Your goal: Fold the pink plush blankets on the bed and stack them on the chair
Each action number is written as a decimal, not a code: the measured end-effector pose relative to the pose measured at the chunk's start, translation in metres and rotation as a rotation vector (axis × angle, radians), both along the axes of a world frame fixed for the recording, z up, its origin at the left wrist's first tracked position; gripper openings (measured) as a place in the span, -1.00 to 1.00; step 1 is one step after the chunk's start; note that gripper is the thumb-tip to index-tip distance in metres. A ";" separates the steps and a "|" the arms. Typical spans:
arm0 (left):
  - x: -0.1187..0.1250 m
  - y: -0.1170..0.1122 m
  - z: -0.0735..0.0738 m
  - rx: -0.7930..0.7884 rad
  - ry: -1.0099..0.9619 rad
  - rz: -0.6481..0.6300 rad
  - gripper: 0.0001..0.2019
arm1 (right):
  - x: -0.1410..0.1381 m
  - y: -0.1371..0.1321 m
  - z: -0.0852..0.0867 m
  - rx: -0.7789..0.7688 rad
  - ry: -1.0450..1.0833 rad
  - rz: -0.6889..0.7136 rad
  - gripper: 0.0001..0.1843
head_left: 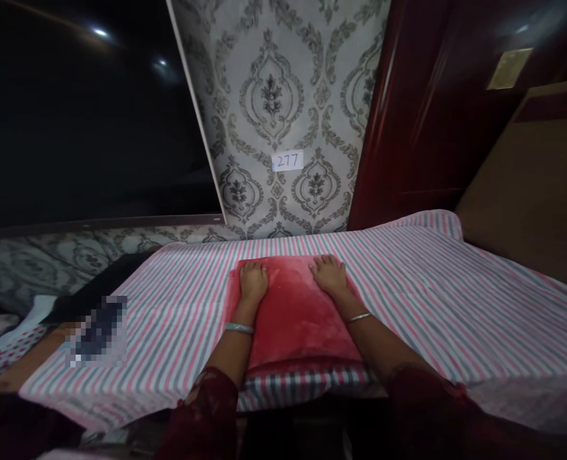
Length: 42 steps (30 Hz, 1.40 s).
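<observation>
A folded red plush cloth (293, 313), roughly square, lies flat on a table covered by a striped tablecloth (178, 319). On its far left corner rests my left hand (253, 280), palm down with the fingers stretched out. My right hand (329, 275) lies palm down at the far right corner, its fingers spread over the plush. Neither hand grips anything; both press or rest on the surface. The cloth's near edge reaches the front edge of the table.
A blurred-out dark item (99, 329) sits at the table's left. A large dark screen (92, 121) hangs left on the patterned wall (274, 70), which bears a "277" paper label (288, 160). A brown cardboard box (537, 185) stands right, beside a dark red door (422, 128).
</observation>
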<state>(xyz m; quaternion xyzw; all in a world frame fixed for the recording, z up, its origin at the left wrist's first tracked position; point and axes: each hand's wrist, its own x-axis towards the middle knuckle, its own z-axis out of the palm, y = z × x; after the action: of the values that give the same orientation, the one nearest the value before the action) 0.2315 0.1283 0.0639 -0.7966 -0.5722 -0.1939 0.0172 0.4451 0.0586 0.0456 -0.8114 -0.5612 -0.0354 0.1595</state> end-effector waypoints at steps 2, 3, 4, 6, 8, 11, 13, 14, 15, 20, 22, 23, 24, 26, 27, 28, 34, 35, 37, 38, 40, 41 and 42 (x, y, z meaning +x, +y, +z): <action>-0.012 -0.002 0.008 -0.010 -0.025 0.062 -0.60 | -0.002 -0.006 0.007 0.016 -0.010 0.017 -0.55; -0.019 -0.004 0.012 -0.013 -0.040 0.103 -0.59 | -0.004 -0.010 0.011 0.031 -0.015 0.031 -0.56; -0.027 -0.005 0.015 -0.019 -0.055 0.145 -0.59 | -0.007 -0.015 0.014 0.045 -0.018 0.049 -0.56; -0.041 -0.007 0.017 -0.051 -0.085 0.212 -0.56 | -0.018 -0.024 0.021 0.061 -0.015 0.085 -0.56; -0.052 -0.008 0.017 -0.107 -0.109 0.251 -0.52 | -0.032 -0.030 0.027 0.049 0.004 0.116 -0.56; -0.059 -0.005 0.014 -0.179 -0.129 0.273 -0.53 | -0.054 -0.033 0.030 -0.011 0.063 0.168 -0.60; -0.059 -0.002 0.013 -0.199 -0.141 0.274 -0.58 | -0.064 -0.031 0.030 -0.040 0.098 0.187 -0.65; -0.059 0.000 0.013 -0.202 -0.149 0.274 -0.60 | -0.067 -0.029 0.030 -0.046 0.109 0.186 -0.68; -0.060 0.001 0.012 -0.200 -0.161 0.275 -0.62 | -0.068 -0.028 0.030 -0.045 0.118 0.180 -0.71; -0.067 0.003 0.012 -0.150 -0.256 0.288 -0.55 | -0.066 -0.024 0.032 0.027 0.148 0.195 -0.63; -0.071 0.004 0.011 -0.138 -0.289 0.299 -0.56 | -0.066 -0.025 0.031 0.047 0.165 0.218 -0.63; -0.072 0.005 0.011 -0.141 -0.300 0.305 -0.57 | -0.066 -0.026 0.029 0.042 0.179 0.226 -0.64; -0.073 0.005 0.010 -0.148 -0.307 0.309 -0.59 | -0.066 -0.026 0.028 0.033 0.193 0.233 -0.65; -0.075 0.006 0.011 -0.171 -0.313 0.305 -0.59 | -0.063 -0.027 0.026 0.018 0.215 0.245 -0.68; -0.076 0.006 0.012 -0.183 -0.314 0.298 -0.59 | -0.061 -0.027 0.027 0.019 0.220 0.247 -0.70; -0.076 0.006 0.013 -0.193 -0.314 0.289 -0.57 | -0.058 -0.026 0.030 0.028 0.218 0.244 -0.71; -0.058 -0.018 0.030 -0.032 -0.184 0.169 -0.32 | -0.038 -0.019 0.057 0.105 0.180 0.195 -0.52; -0.052 -0.024 0.030 0.021 -0.111 0.088 -0.31 | -0.038 -0.018 0.057 0.109 0.166 0.204 -0.48; -0.041 -0.036 0.024 0.018 0.047 -0.070 -0.35 | -0.039 -0.018 0.048 0.085 0.140 0.230 -0.43; -0.037 -0.040 0.018 -0.034 0.112 -0.106 -0.35 | -0.041 -0.019 0.040 0.055 0.129 0.241 -0.41; -0.034 -0.044 0.002 -0.126 0.198 -0.111 -0.34 | -0.043 -0.020 0.020 -0.004 0.103 0.253 -0.37; -0.034 -0.045 -0.006 -0.147 0.218 -0.099 -0.33 | -0.044 -0.021 0.010 -0.020 0.088 0.255 -0.35; -0.035 -0.046 -0.014 -0.150 0.225 -0.093 -0.32 | -0.044 -0.022 0.001 -0.024 0.070 0.252 -0.34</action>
<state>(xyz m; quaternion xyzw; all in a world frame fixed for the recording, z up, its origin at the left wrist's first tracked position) 0.1963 0.0824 0.0503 -0.8380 -0.5422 -0.0605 0.0126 0.4008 0.0366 0.0471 -0.7371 -0.6531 0.0202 0.1724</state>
